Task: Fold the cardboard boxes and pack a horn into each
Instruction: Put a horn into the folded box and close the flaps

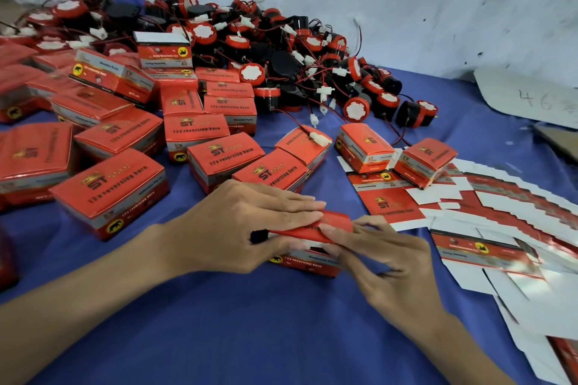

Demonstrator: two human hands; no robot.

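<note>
A small red cardboard box (308, 262) sits on the blue cloth in the centre, its red lid flap bent down over the top. My left hand (247, 225) lies over the lid with straight fingers on top and the thumb at the box's left end. My right hand (378, 256) pinches the lid's front edge with thumb and fingertips. Something dark shows inside the box. A big heap of red-and-black horns (281, 50) with wires lies at the back. Flat unfolded box blanks (500, 216) fan out on the right.
Several closed red boxes (115, 191) crowd the left and middle of the blue cloth (250, 337). Two more closed boxes (364, 147) stand on the blanks at right. A white card with handwriting (531, 97) lies at the far right, by the pale wall.
</note>
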